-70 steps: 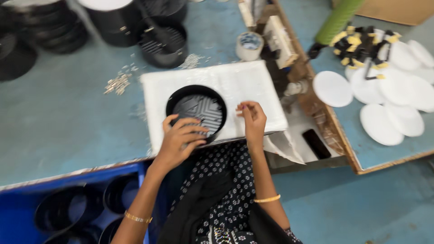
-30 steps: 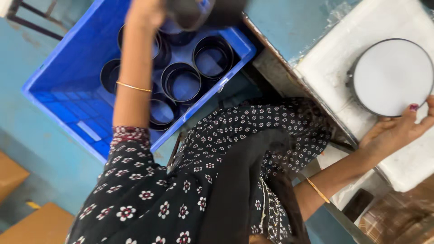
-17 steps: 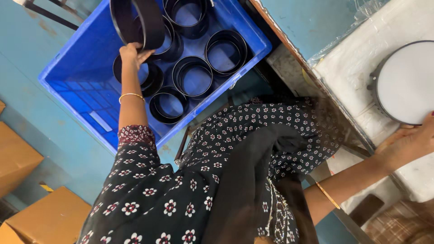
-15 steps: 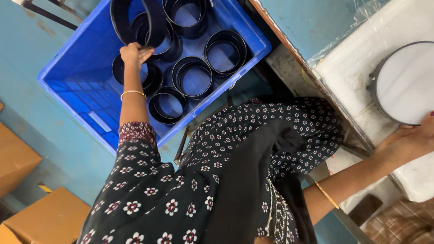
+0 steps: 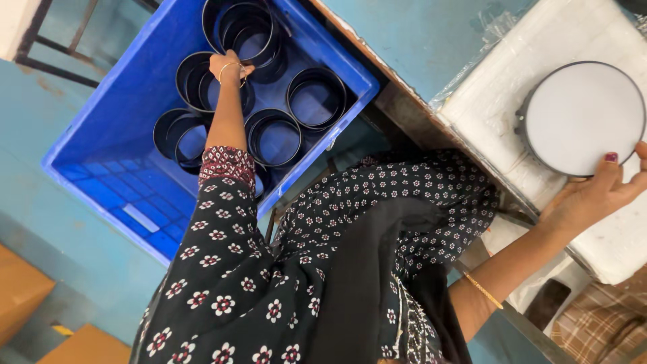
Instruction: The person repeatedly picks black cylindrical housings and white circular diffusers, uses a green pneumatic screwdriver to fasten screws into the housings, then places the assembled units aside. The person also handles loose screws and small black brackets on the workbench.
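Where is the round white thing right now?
In the head view, the round white disc lies at the right on the white pad, with the right hand touching its lower edge.

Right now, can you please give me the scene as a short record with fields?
left hand: reaches into the blue crate, fingers on the rim of a black ring
right hand: rests on the edge of the round white disc
crate contents: several black rings, standing open side up
disc support: white padded block on the teal table
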